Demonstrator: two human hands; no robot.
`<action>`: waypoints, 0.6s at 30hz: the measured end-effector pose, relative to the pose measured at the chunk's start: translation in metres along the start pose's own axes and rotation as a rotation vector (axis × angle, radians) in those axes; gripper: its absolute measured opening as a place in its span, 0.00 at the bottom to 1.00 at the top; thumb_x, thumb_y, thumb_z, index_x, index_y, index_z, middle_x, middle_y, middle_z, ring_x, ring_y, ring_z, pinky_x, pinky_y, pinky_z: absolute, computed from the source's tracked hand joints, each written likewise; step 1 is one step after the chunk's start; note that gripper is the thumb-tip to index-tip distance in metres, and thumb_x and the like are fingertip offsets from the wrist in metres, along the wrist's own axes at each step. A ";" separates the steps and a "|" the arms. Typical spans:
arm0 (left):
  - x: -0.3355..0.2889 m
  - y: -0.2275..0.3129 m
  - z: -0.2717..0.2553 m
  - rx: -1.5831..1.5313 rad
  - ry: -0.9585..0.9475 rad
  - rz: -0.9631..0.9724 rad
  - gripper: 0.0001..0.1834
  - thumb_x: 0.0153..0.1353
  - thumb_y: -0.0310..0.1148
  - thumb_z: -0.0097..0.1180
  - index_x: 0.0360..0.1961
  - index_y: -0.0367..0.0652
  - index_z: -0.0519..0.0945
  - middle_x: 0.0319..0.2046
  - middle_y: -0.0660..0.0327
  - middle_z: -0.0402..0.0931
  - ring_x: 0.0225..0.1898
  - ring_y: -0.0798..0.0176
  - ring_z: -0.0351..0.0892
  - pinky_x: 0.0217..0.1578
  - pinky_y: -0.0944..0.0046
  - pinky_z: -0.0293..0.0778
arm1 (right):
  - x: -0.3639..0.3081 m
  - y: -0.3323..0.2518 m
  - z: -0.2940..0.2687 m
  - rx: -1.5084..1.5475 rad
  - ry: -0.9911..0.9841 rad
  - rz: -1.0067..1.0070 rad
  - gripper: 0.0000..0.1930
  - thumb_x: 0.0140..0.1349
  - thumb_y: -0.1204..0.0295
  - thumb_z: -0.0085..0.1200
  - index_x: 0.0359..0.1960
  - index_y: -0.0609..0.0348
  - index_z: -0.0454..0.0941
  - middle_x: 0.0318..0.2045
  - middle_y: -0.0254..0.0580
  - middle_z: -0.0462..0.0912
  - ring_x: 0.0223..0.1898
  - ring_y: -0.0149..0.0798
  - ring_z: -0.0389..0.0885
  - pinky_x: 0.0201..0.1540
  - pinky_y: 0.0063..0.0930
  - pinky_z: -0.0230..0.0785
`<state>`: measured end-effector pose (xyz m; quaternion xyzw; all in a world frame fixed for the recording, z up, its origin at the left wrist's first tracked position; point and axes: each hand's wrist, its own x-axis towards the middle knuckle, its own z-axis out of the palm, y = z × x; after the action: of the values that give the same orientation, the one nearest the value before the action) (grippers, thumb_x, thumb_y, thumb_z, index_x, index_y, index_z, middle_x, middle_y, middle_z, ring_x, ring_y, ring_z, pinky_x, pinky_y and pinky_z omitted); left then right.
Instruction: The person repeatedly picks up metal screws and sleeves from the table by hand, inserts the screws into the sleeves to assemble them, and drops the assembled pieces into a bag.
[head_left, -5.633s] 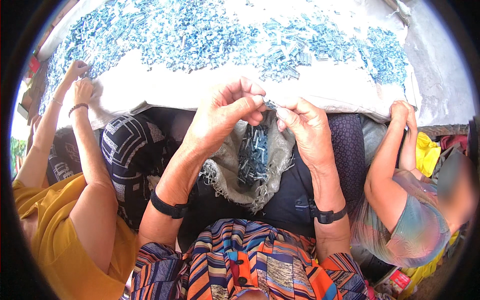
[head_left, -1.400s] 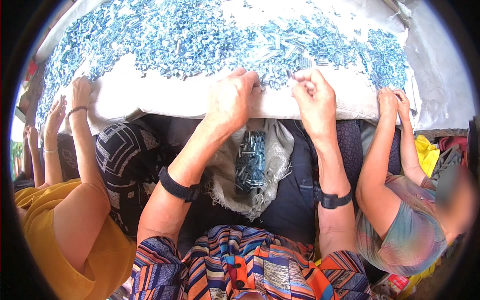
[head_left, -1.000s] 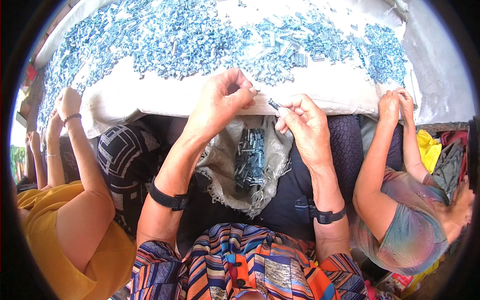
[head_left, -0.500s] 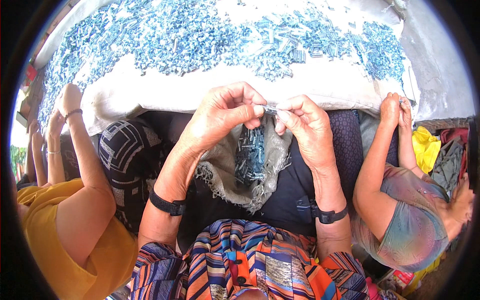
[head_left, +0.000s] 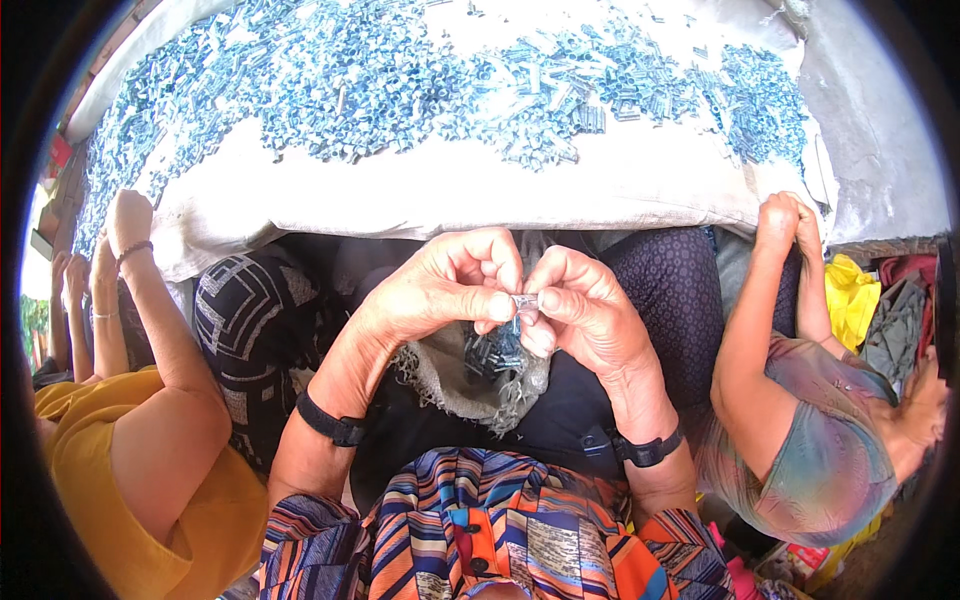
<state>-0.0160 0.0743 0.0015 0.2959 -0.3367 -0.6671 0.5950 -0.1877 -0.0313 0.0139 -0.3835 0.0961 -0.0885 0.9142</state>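
My left hand (head_left: 446, 282) and my right hand (head_left: 592, 312) meet above my lap, their thumbs and fingertips pinching the two ends of a small silvery metal piece (head_left: 524, 300). Its exact kind is too small to tell, and the fingers cover part of it. Just beneath, a frayed woven sack (head_left: 440, 382) lies open on my lap. Loose bluish metal pieces (head_left: 488, 354) show inside it, partly hidden by my hands.
A table covered with pale cloth (head_left: 400, 205) stands ahead, heaped with small bluish metal pieces (head_left: 350, 95). Co-workers sit close on both sides, one in a mustard top (head_left: 160, 500) and one in a grey patterned top (head_left: 820, 450). Yellow cloth (head_left: 850, 300) lies at far right.
Both my hands have come down from the table edge toward my lap, with the small metal piece still between them. They now cover more of the sack's opening.
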 end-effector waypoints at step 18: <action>0.070 0.013 -0.040 1.654 0.776 0.307 0.08 0.52 0.32 0.57 0.30 0.39 0.78 0.26 0.52 0.78 0.30 0.52 0.79 0.32 0.58 0.73 | 0.090 -0.072 -0.054 -1.740 0.441 -0.536 0.08 0.54 0.75 0.50 0.36 0.60 0.72 0.26 0.54 0.79 0.32 0.54 0.79 0.35 0.42 0.70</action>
<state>0.0157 -0.0005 -0.0115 0.7811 -0.5185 0.0175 0.3474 -0.1202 -0.1390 0.0184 -0.9168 0.2080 -0.2639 0.2160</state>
